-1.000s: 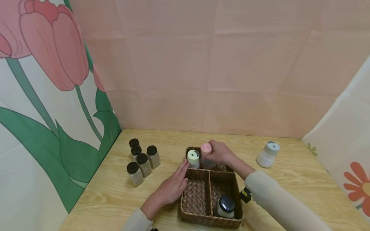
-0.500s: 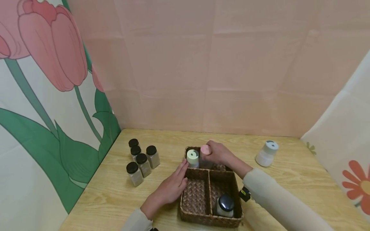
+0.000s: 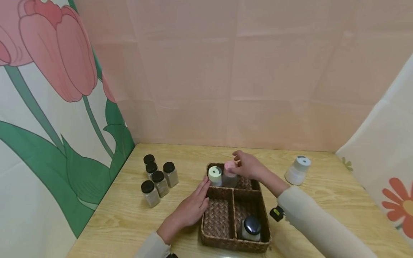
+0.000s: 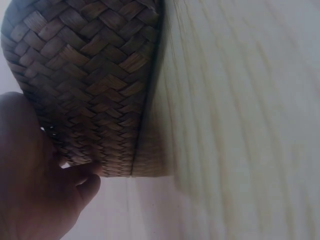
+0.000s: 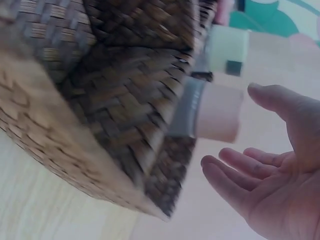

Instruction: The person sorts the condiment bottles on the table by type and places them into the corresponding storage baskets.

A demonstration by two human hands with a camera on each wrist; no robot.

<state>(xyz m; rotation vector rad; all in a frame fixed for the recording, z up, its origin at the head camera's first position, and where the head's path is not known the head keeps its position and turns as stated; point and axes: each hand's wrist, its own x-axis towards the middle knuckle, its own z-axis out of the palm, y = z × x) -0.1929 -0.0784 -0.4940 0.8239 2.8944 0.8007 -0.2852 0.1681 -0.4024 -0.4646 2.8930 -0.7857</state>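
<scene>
We are resting our left hand, fingers straight, against the basket holding the pink-capped bottle, our right hand loose beside it; leftward, black-capped jars are standing on the bench, pink sheeting hanging beyond

The right hand is spread, its right thumb well apart from the loosely bent right fingers, while the right wrist and sleeved right forearm slant back behind that grip, rightward. Left of it and nearer the body, the left hand points forward, left fingers straight and close together, left thumb lower beside them, left wrist behind the palm.
</scene>
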